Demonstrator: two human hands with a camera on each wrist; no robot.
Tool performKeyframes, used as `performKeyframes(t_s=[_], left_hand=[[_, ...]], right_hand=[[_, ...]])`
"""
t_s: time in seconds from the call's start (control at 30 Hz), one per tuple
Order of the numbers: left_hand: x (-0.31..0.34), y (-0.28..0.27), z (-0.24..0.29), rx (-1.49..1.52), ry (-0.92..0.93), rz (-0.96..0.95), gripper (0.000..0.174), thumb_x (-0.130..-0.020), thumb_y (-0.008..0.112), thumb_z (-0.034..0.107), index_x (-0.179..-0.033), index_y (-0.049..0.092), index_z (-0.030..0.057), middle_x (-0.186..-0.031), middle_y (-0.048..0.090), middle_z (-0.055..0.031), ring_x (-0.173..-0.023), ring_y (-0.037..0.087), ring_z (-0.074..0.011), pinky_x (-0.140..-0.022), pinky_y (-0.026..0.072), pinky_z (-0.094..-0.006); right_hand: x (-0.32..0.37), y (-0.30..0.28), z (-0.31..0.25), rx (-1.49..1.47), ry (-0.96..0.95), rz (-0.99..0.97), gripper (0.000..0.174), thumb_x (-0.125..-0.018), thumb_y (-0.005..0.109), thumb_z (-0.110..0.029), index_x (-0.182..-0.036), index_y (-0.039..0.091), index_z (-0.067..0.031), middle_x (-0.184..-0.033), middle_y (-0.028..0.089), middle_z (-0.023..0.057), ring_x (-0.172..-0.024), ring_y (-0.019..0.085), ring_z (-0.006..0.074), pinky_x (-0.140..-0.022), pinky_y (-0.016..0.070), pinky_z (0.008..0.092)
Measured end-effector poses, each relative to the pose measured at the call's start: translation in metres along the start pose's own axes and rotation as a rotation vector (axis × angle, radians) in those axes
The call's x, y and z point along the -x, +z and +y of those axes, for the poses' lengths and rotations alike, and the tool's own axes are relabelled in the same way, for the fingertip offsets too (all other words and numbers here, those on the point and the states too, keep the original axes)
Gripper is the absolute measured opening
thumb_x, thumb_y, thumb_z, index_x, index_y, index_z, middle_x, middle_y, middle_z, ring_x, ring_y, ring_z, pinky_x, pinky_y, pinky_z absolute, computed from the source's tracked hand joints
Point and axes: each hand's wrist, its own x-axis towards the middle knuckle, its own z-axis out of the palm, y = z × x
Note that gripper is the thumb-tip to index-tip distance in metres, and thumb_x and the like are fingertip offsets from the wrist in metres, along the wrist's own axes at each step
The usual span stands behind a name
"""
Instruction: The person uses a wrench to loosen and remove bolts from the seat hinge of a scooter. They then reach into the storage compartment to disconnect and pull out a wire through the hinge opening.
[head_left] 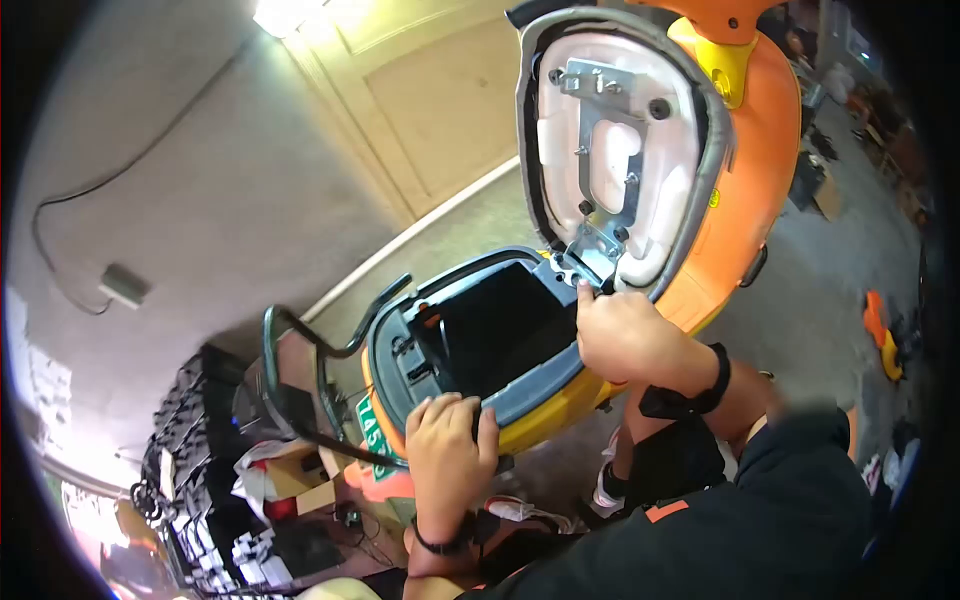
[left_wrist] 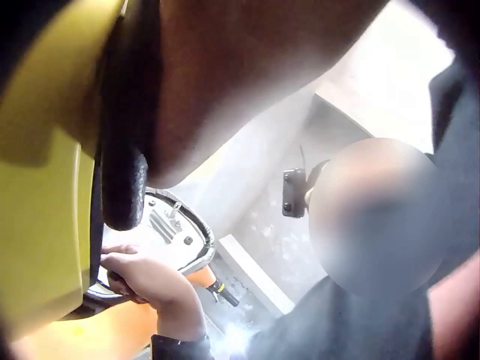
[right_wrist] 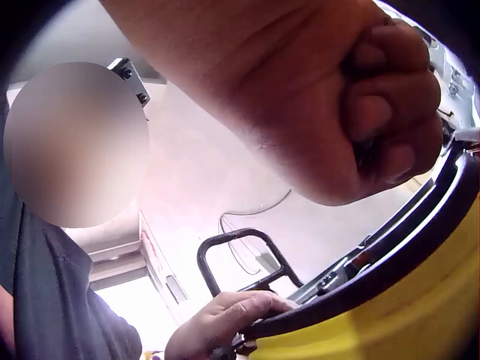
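An orange-yellow scooter has its seat (head_left: 615, 130) tipped up, underside showing, above a dark storage compartment (head_left: 500, 330). My right hand (head_left: 635, 340) is at the metal seat hinge (head_left: 590, 255), its thumb tip right by the hardware there. Its other fingers (right_wrist: 397, 97) are curled toward the palm in the right wrist view; I cannot tell whether it pinches a small part. My left hand (head_left: 445, 455) rests over the compartment's rear side rim, beside the black grab rail (head_left: 320, 345). In the right wrist view, the left hand's fingers (right_wrist: 255, 304) lie along the rim.
A green number plate (head_left: 372, 435) is at the scooter's rear. Behind it are an open cardboard box (head_left: 305, 475) and stacked black items (head_left: 185, 430). A wall and a wooden door (head_left: 440, 110) border the far side. An orange-yellow object (head_left: 882, 335) lies on the floor at right.
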Motion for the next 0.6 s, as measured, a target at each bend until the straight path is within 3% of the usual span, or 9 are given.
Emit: performKeyframes(t_s=[0.1,0.17,0.2,0.3,0.37,0.43,0.5,0.6], left_hand=[[-0.001,0.004,0.008,-0.060,-0.039,0.015,0.021,-0.093,0.064,0.022,-0.092,0.076,0.0050,-0.094,0.075,-0.0116,-0.101,0.069,-0.0304,-0.097,0.0460,-0.0430],[-0.002,0.014,-0.002,-0.143,-0.024,0.039,0.026,-0.094,0.061,0.026,-0.089,0.076,0.0050,-0.094,0.075,-0.0113,-0.101,0.069,-0.0296,-0.095,0.0461,-0.0420],[-0.003,0.018,-0.006,-0.166,-0.012,0.026,0.028,-0.095,0.060,0.027,-0.089,0.075,0.0044,-0.094,0.075,-0.0130,-0.101,0.069,-0.0309,-0.094,0.0464,-0.0429],[-0.002,0.019,-0.008,-0.179,0.004,-0.019,0.034,-0.097,0.056,0.030,-0.086,0.074,0.0041,-0.088,0.073,-0.0187,-0.093,0.068,-0.0360,-0.090,0.0468,-0.0491],[-0.003,0.021,-0.011,-0.191,-0.012,-0.030,0.035,-0.097,0.055,0.031,-0.087,0.074,0.0036,-0.090,0.073,-0.0202,-0.094,0.068,-0.0370,-0.091,0.0468,-0.0501],[-0.003,0.022,-0.011,-0.211,-0.031,-0.016,0.038,-0.097,0.054,0.033,-0.090,0.075,0.0026,-0.092,0.073,-0.0219,-0.096,0.069,-0.0373,-0.093,0.0465,-0.0502],[-0.002,0.020,-0.011,-0.202,-0.032,-0.024,0.040,-0.097,0.053,0.035,-0.089,0.075,0.0020,-0.091,0.073,-0.0229,-0.094,0.069,-0.0388,-0.091,0.0479,-0.0507],[-0.003,0.018,-0.009,-0.212,-0.070,-0.029,0.041,-0.097,0.053,0.037,-0.093,0.075,0.0024,-0.096,0.073,-0.0235,-0.094,0.068,-0.0417,-0.089,0.0515,-0.0519]], right_hand=[[-0.002,-0.003,-0.005,-0.102,0.033,-0.011,0.056,-0.088,0.056,-0.014,-0.133,0.055,0.0190,-0.086,0.075,0.0226,-0.078,0.076,0.0348,-0.071,0.0593,0.0438],[-0.005,-0.020,-0.015,-0.131,0.170,-0.195,0.026,-0.090,0.062,-0.014,-0.108,0.077,-0.0027,-0.113,0.076,0.0198,-0.102,0.075,0.0304,-0.089,0.0584,0.0390],[-0.004,-0.021,-0.014,-0.117,0.094,-0.174,0.027,-0.089,0.064,-0.015,-0.111,0.078,-0.0055,-0.117,0.075,0.0195,-0.108,0.073,0.0291,-0.090,0.0582,0.0397],[-0.006,-0.021,-0.013,-0.096,0.049,-0.198,0.030,-0.089,0.064,-0.016,-0.114,0.077,-0.0056,-0.122,0.074,0.0161,-0.113,0.072,0.0293,-0.094,0.0568,0.0410],[-0.005,-0.011,-0.009,-0.243,0.117,-0.128,0.033,-0.089,0.061,-0.015,-0.116,0.076,-0.0045,-0.123,0.074,0.0159,-0.113,0.071,0.0310,-0.095,0.0563,0.0413],[-0.004,-0.003,-0.004,-0.429,0.166,-0.105,0.035,-0.090,0.056,-0.016,-0.115,0.074,0.0015,-0.120,0.073,0.0216,-0.114,0.070,0.0340,-0.094,0.0555,0.0438],[0.001,0.007,-0.004,-0.735,0.331,0.005,0.038,-0.090,0.056,-0.019,-0.115,0.071,0.0055,-0.119,0.071,0.0273,-0.114,0.069,0.0382,-0.097,0.0537,0.0458],[0.009,0.027,0.004,-0.827,0.151,0.137,0.041,-0.091,0.055,-0.023,-0.116,0.068,0.0076,-0.117,0.069,0.0328,-0.115,0.067,0.0437,-0.101,0.0515,0.0469]])
